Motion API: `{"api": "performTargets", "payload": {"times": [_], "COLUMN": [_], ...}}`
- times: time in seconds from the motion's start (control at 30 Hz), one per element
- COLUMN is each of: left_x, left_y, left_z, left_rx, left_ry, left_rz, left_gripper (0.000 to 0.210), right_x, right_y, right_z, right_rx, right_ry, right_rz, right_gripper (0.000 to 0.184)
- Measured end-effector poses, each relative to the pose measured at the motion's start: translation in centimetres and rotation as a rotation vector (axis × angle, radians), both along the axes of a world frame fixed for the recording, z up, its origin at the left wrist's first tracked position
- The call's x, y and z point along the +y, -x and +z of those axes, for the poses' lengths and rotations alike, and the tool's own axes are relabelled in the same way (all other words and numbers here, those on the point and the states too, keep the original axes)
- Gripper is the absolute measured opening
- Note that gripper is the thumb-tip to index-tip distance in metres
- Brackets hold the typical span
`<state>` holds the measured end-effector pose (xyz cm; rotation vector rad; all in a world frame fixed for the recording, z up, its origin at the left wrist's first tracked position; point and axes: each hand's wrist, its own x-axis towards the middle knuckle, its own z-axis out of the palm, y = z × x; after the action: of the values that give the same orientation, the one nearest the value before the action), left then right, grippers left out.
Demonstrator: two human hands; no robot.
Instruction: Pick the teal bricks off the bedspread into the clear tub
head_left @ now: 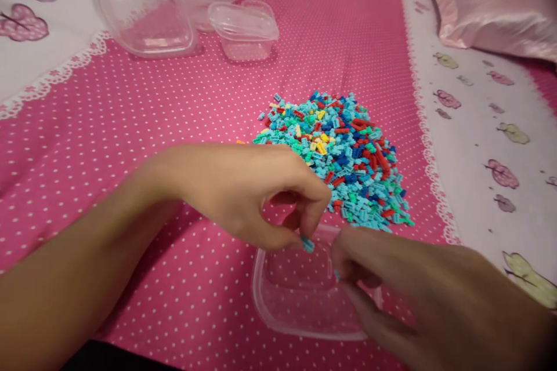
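My left hand (256, 194) pinches a small light-blue toy brick (307, 244) between thumb and forefinger, above a clear plastic container (270, 316). Over the right side of that same container is my right hand (391, 278), its fingertips closed on a tiny light-blue piece (337, 275) that barely shows. The container stands on the cloth close to me, partly covered by both hands. Just beyond it lies a heap of small toy bricks (348, 156), mostly light blue, with red, dark blue, green and yellow ones mixed in.
Several clear containers stand at the back left, among them a wide one (143, 23) and a smaller one with a lid (246, 29). A pink satin pillow (496, 6) lies at the far right. Pink dotted cloth (143, 104) with lace edges lies under everything.
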<state>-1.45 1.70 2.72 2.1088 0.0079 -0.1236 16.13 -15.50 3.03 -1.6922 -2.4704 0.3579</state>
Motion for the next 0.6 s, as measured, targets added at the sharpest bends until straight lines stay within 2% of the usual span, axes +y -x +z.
{"api": "performTargets", "payload": {"times": [0.13,0.3,0.6], "left_x": [-0.7,-1.0,-1.3], "left_y": [-0.4,-0.7,-0.9], "left_z": [-0.2,-0.6,-0.6], "left_rx": [0.050,0.057,0.030], "left_ry": [-0.007,0.017,-0.140], "left_rz": [-0.041,-0.071,-0.032], "left_gripper": [0.016,0.011,0.015], "right_x": [-0.3,0.1,0.7], "right_y": [0.3,1.3,1.3], "right_z": [0.0,-0.2,-0.1], "right_rx": [0.056,0.158,0.223], "right_ry": [-0.126,-0.122,-0.091], "right_rz": [-0.116,-0.200,-0.133], "right_gripper": [0.027,0.028,0.032]}}
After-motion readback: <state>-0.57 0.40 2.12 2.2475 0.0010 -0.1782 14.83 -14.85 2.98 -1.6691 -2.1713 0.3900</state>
